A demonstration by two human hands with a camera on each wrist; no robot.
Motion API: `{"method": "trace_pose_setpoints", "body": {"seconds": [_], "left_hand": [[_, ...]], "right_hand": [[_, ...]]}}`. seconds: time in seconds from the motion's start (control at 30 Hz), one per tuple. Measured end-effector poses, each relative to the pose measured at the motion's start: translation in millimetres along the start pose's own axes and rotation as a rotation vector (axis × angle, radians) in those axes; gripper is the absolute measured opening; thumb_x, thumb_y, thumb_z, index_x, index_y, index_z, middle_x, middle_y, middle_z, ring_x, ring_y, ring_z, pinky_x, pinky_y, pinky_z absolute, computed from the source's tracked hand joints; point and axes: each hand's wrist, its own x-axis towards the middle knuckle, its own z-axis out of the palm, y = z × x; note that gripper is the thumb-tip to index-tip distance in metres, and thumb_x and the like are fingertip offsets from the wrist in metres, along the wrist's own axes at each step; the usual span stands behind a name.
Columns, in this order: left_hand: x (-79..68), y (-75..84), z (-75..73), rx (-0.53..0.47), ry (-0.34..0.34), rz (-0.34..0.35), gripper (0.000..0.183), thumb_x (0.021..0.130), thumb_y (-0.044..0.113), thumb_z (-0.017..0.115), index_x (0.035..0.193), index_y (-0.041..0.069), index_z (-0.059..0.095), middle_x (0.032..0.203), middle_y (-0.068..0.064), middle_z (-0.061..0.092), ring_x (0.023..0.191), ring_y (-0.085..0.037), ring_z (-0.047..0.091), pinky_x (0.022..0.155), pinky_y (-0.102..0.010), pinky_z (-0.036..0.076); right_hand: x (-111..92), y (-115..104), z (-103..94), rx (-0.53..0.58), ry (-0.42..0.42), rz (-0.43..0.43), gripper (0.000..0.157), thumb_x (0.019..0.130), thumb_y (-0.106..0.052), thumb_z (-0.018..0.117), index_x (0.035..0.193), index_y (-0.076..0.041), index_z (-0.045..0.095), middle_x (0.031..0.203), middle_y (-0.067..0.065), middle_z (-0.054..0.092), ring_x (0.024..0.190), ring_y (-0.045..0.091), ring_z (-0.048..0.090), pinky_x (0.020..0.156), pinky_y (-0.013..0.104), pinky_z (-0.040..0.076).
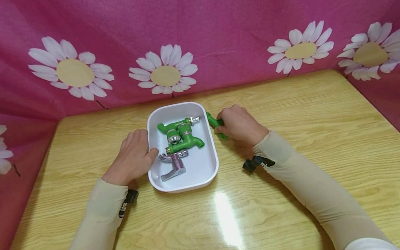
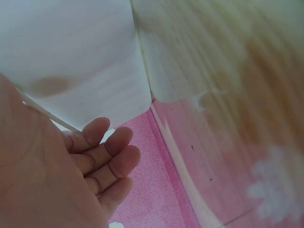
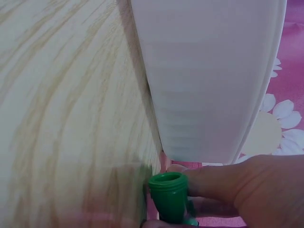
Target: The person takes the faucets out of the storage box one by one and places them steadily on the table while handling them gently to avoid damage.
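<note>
Gripping green tap [image 1: 213, 121], right fingers [image 1: 226, 118] beside white tray [image 1: 201, 168], left fingers [image 1: 134, 142] relaxed against its rim

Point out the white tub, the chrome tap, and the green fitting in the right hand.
White tub [image 1: 201, 166]: head view, bare inside floor.
Chrome tap [image 1: 177, 164]: head view, middle of the body.
Green fitting [image 3: 169, 202]: right wrist view, outer wall below the open end.

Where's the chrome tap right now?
Head view: the chrome tap lies in the near half of the white tray, left of centre, just in front of the nearer green tap.
</note>
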Motion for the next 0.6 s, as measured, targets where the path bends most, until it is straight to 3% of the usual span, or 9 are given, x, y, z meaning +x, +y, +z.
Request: {"method": "trace_pose_setpoints", "body": {"seconds": [0.6], "left_hand": [[0.0, 0.6, 0.6, 0.012, -0.004, -0.01, 0.051, 0.097, 0.026, 0.047, 0.133, -0.01, 0.041, 0.114, -0.018, 0.049, 0.105, -0.033, 0.04, 0.089, -0.043, 0.034]], "right_hand": [[0.3, -0.4, 0.5, -0.021, -0.016, -0.011, 0.019, 0.093, -0.026, 0.076, 0.082, -0.011, 0.075, 0.069, 0.001, 0.063, 0.066, 0.017, 0.054, 0.058, 0.029, 0.042]]}}
